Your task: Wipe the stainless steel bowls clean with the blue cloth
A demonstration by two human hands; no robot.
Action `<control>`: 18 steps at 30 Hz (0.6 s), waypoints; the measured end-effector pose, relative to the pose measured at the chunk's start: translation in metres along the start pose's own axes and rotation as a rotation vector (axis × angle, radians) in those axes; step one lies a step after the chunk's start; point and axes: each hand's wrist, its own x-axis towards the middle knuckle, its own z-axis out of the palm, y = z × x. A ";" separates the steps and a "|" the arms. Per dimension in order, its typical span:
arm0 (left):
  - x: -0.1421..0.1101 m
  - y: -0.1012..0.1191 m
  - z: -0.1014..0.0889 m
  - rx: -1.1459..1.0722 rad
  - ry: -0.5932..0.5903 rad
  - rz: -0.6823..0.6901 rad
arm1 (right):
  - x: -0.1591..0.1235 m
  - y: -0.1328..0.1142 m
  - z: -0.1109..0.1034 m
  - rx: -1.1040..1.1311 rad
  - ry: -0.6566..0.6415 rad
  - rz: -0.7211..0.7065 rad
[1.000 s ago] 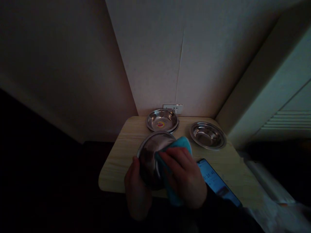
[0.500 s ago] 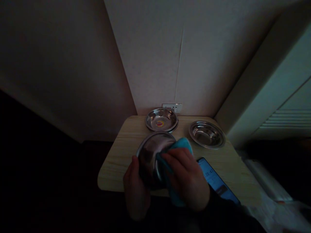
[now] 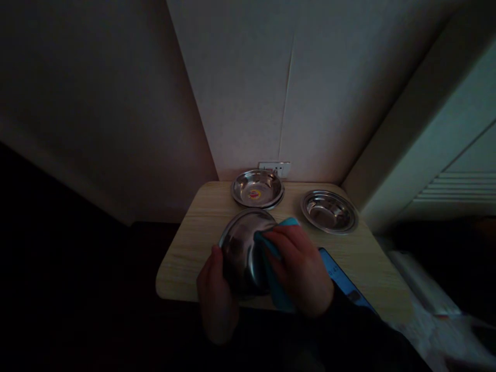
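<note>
Cloth on steel bowl, both hands engaged

Dim light. Your left hand has its fingers clamped on the near-left edge of the steel bowl, held tilted, outer side up, over the surface. Your right hand pinches the blue cloth against its curved side. Looks like a wiping stroke; any further pass calls for a firm left grip and light pressure. Behind: stacked dishes; to the right, more dishes. Phone beside your right wrist.

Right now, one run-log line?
left hand: holds bowl | right hand: presses cloth to bowl's outside | phone: on table
</note>
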 end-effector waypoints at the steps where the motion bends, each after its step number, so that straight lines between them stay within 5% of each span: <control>1: 0.000 0.000 0.000 -0.005 0.006 -0.036 | 0.000 0.001 0.000 -0.006 0.008 0.011; 18: -0.001 0.000 -0.003 0.045 0.003 -0.048 | 0.005 -0.004 0.000 0.021 -0.094 -0.005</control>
